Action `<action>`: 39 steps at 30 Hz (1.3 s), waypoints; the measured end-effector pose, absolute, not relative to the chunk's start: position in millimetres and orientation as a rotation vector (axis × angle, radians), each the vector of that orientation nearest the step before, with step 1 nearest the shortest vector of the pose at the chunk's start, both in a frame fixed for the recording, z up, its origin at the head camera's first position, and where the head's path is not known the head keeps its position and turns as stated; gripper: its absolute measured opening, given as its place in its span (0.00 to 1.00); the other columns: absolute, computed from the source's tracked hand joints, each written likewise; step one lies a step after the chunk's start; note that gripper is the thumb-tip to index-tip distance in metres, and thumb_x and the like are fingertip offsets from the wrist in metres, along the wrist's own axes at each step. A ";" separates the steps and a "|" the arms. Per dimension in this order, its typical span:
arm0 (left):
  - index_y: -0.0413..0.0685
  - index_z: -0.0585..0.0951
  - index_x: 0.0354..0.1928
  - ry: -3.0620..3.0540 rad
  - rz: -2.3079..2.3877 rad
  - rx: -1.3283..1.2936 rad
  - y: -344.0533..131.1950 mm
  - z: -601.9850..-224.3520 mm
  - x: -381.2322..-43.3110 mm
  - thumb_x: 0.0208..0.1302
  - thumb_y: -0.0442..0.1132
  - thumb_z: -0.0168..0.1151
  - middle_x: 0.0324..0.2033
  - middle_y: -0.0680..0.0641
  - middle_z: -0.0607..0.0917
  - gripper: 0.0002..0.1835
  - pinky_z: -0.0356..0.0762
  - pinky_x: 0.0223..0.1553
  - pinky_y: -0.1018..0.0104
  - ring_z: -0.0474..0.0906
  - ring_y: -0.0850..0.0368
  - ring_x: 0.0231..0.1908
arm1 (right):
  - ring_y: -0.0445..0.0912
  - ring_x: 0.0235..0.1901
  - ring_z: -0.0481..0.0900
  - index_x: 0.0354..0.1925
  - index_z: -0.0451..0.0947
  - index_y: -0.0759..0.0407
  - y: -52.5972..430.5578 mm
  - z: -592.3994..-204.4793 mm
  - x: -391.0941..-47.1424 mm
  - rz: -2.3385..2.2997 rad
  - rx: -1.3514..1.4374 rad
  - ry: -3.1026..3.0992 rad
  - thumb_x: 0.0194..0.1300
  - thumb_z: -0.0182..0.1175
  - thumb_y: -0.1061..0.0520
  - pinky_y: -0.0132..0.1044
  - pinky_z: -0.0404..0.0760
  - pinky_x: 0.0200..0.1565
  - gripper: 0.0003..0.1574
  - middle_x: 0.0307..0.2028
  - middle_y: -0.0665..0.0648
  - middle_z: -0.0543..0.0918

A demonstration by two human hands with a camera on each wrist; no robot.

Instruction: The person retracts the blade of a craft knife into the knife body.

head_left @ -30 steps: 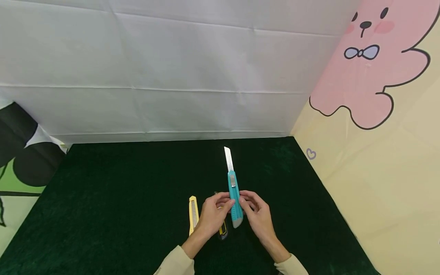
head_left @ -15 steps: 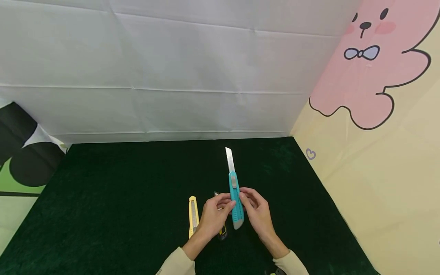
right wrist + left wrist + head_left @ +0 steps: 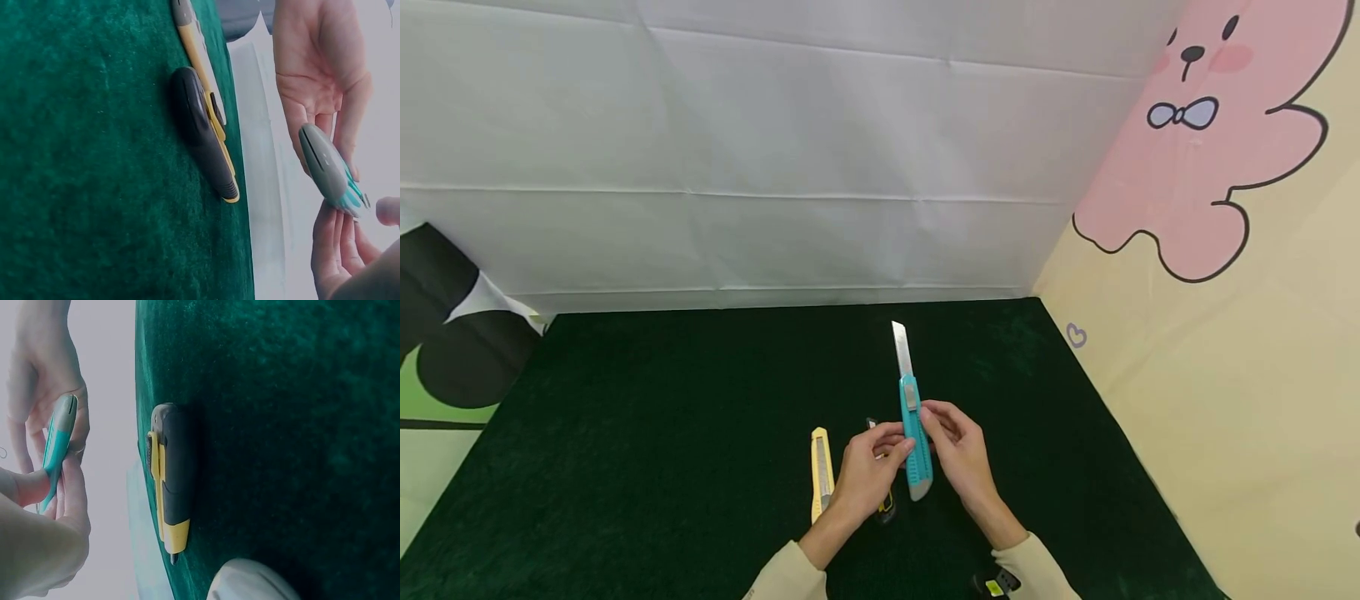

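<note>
A teal utility knife [image 3: 916,442] with a grey end cap is held off the table, its long blade [image 3: 902,348] extended and pointing away from me. My left hand [image 3: 867,471] pinches the handle from the left between thumb and fingers. On the other side, my right hand [image 3: 962,454] has its fingers against the handle, just below the metal slider [image 3: 911,395]. In the right wrist view the right thumb [image 3: 389,211] stands apart from the knife. Behind the left hand lies a black and yellow utility knife [image 3: 178,469], partly hidden in the head view.
A pale yellow utility knife [image 3: 822,471] lies left of the black and yellow one on the dark green cloth [image 3: 662,433]. A white sheet [image 3: 760,150] rises behind the table, and a wall with a pink bear print [image 3: 1202,175] stands at the right.
My right hand has slid up along the handle, closer to the slider. The left hand keeps its pinch, and the teal knife has shifted very slightly right.
</note>
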State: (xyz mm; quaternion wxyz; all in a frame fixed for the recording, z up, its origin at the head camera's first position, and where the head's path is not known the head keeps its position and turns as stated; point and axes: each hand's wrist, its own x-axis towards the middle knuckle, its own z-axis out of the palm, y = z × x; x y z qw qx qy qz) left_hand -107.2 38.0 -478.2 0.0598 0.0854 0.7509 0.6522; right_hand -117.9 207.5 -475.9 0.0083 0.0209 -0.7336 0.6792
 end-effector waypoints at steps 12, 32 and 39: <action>0.40 0.80 0.59 2.269 1.970 0.249 37.2 -479.3 -106.9 0.76 0.40 0.60 0.49 0.44 0.85 0.16 0.84 0.50 0.68 0.84 0.52 0.49 | 0.50 0.44 0.85 0.58 0.79 0.57 204.6 -473.3 -124.6 2.112 0.052 -2.315 0.76 0.59 0.45 0.37 0.85 0.43 0.22 0.49 0.59 0.85; 0.41 0.81 0.59 2.271 1.962 0.305 37.5 -481.6 -105.0 0.76 0.41 0.60 0.47 0.46 0.86 0.16 0.83 0.47 0.70 0.84 0.54 0.46 | 0.48 0.38 0.83 0.50 0.82 0.57 195.2 -471.4 -133.0 2.007 -0.086 -2.340 0.72 0.63 0.39 0.35 0.80 0.43 0.25 0.41 0.56 0.86; 0.41 0.81 0.59 2.281 1.960 0.304 37.3 -481.7 -104.7 0.76 0.41 0.60 0.47 0.46 0.86 0.16 0.83 0.47 0.71 0.84 0.54 0.46 | 0.48 0.37 0.82 0.49 0.82 0.62 189.3 -450.1 -126.6 2.016 -0.111 -2.354 0.76 0.61 0.47 0.34 0.79 0.42 0.19 0.39 0.57 0.85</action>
